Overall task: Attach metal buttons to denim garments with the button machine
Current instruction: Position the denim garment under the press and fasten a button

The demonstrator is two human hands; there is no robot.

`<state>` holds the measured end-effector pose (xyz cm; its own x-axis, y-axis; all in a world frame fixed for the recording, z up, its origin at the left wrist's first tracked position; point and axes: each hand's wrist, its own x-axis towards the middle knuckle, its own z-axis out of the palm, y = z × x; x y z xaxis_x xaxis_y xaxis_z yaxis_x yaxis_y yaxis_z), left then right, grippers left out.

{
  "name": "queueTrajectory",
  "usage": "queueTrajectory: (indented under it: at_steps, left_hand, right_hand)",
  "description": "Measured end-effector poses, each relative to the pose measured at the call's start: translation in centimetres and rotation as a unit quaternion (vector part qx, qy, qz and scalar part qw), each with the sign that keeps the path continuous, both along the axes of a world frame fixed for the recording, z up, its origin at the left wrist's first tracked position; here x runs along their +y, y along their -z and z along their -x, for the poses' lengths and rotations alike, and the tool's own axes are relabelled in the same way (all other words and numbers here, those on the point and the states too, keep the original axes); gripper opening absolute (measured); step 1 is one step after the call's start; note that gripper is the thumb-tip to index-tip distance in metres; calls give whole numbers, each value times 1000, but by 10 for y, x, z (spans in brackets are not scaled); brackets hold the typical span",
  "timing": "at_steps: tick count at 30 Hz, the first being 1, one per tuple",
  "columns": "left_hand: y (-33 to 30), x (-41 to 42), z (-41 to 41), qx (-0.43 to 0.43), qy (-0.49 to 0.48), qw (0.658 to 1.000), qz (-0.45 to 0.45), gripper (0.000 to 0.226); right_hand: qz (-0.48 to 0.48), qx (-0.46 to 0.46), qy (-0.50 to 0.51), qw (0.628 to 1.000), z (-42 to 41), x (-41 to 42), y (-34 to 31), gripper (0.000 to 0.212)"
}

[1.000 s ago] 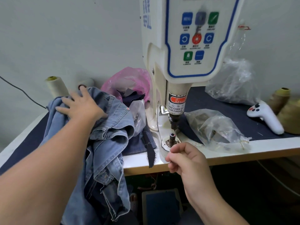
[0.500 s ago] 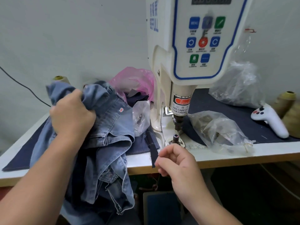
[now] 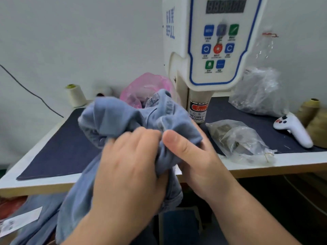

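A light blue denim garment (image 3: 113, 117) is bunched up in the air in front of the white button machine (image 3: 208, 50). My left hand (image 3: 129, 167) grips the cloth from the left. My right hand (image 3: 192, 156) grips it from the right, thumb on top of a fold. The rest of the garment hangs down past the table's front edge. The machine's punch and lower die are hidden behind the denim. A clear bag of metal buttons (image 3: 238, 140) lies on the table to the right of the machine.
A dark blue mat (image 3: 67, 149) covers the white table (image 3: 292, 163). Behind stand a pink bag (image 3: 143, 89), a cream thread cone (image 3: 75, 95), a second clear bag (image 3: 260, 92), a white controller (image 3: 293, 129) and tan thread cones (image 3: 311, 110). A foot pedal (image 3: 178, 225) sits below.
My left hand lifted the denim off the table and carried it right, in front of the machine. My right hand left the die area and took hold of the cloth.
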<state>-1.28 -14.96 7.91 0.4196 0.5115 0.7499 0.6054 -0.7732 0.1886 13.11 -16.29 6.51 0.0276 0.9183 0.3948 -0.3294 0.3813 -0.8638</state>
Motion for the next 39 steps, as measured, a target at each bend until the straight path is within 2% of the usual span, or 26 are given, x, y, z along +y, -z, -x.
queueTrajectory:
  at_steps: [1, 3, 4, 6, 7, 8, 10, 13, 16, 21, 23, 25, 28, 31, 34, 36, 39]
  left_hand:
    - [2, -1, -4, 21, 9, 999, 34, 21]
    - [-7, -8, 11, 102, 53, 975, 189, 26]
    - [2, 2, 14, 70, 64, 982, 161, 31]
    - [7, 5, 11, 74, 183, 943, 269, 28]
    - [2, -1, 6, 61, 213, 947, 231, 24]
    - [-2, -2, -3, -3, 166, 962, 218, 27]
    - [11, -8, 9, -99, 151, 970, 162, 28]
    - [14, 4, 5, -103, 89, 980, 148, 17]
    - [16, 9, -4, -80, 41, 985, 145, 19]
    - [18, 17, -6, -125, -43, 970, 207, 77]
    - [17, 21, -3, -166, -42, 950, 261, 86]
    - [16, 25, -2, -209, -3, 917, 340, 81]
    - [22, 27, -3, -262, 101, 859, 429, 75]
    - [28, 26, -8, -326, 193, 799, 468, 64]
    - [29, 25, -12, -408, 224, 745, 478, 59]
    - [27, 24, -13, -441, 232, 715, 490, 57]
    - [20, 20, -15, -457, 257, 682, 509, 61]
  right_hand:
    - [-10, 13, 14, 1000, -2, -5, 1, 42]
    - [-19, 54, 42, 997, -7, -15, 5, 28]
    - [-15, 80, 57, 995, -10, -20, 7, 25]
    - [0, 128, 98, 987, -15, -27, 13, 23]
    - [7, 149, 117, 982, -17, -31, 16, 23]
    - [11, 168, 137, 976, -19, -34, 19, 23]
    - [16, 195, 174, 965, -21, -39, 24, 25]
    - [14, 221, 204, 954, -20, -43, 30, 27]
    - [18, 221, 211, 952, -19, -43, 35, 29]
    - [31, 227, 181, 956, -26, -47, 39, 40]
    - [33, 229, 166, 959, -31, -50, 41, 48]
    - [37, 220, 149, 963, -35, -52, 43, 47]
    - [35, 195, 121, 973, -42, -55, 44, 37]
    - [39, 168, 98, 980, -50, -58, 46, 48]
    - [60, 145, 138, 978, -58, -58, 53, 48]
    - [66, 132, 200, 969, -64, -59, 58, 42]
    - [86, 47, 281, 955, -75, -64, 66, 46]
